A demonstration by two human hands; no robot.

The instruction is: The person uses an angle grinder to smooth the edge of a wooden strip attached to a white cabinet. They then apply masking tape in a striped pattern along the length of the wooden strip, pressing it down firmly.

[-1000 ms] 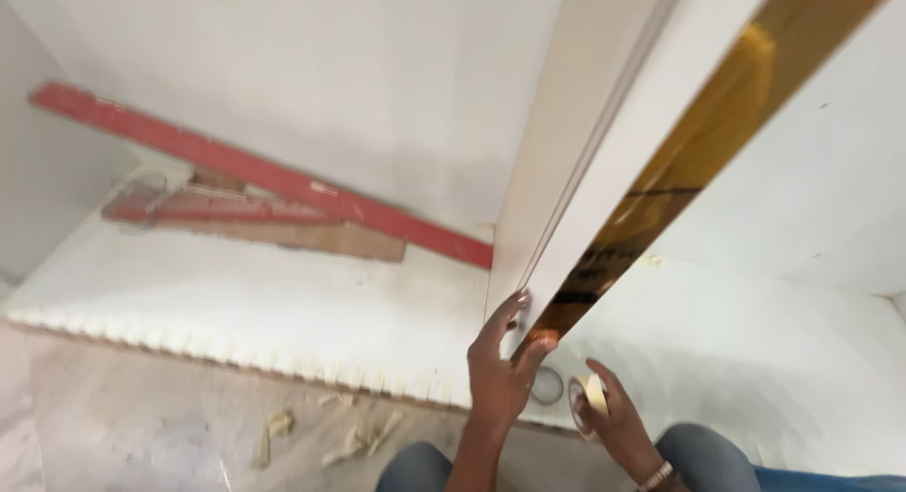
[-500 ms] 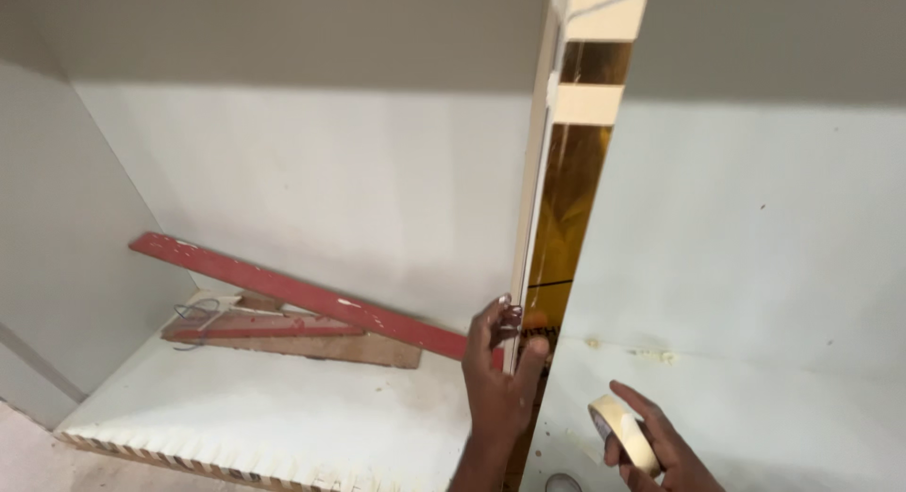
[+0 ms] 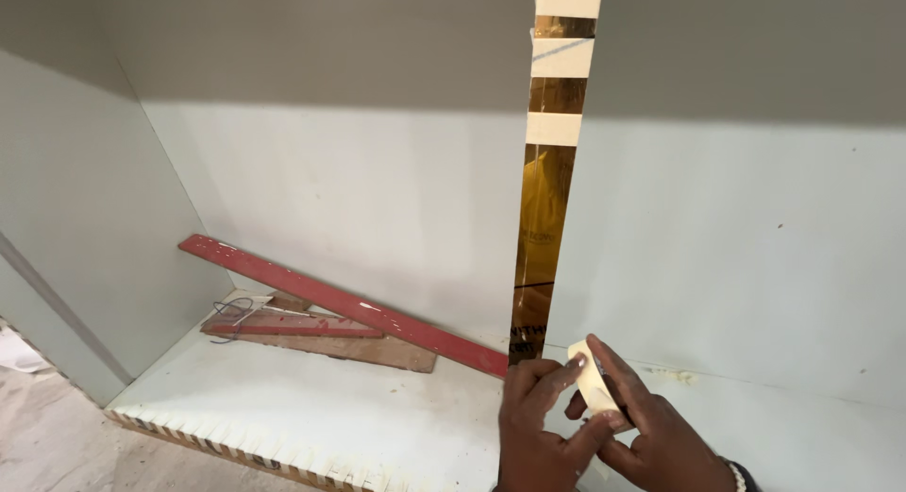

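Head view: both hands' fingers [image 3: 557,379] grasp a tape roll [image 3: 595,386] over a white cabinet floor [image 3: 377,407].

tape roll [image 3: 593,383]: matt cream paper, soft creped look | gold strip [image 3: 541,228]: glossy, mirror-like, reflective, crossed by matt cream tape pieces [image 3: 555,129] | cabinet panels [image 3: 359,200]: smooth, pale, matt laminate | red batten [image 3: 340,303]: painted wood, scuffed and chipped | floor [image 3: 66,435]: rough, dusty concrete

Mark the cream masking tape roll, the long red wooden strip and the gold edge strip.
cream masking tape roll [image 3: 595,383], head view, flat side between both hands
long red wooden strip [image 3: 340,301], head view, mid-length
gold edge strip [image 3: 543,209], head view, bare middle section
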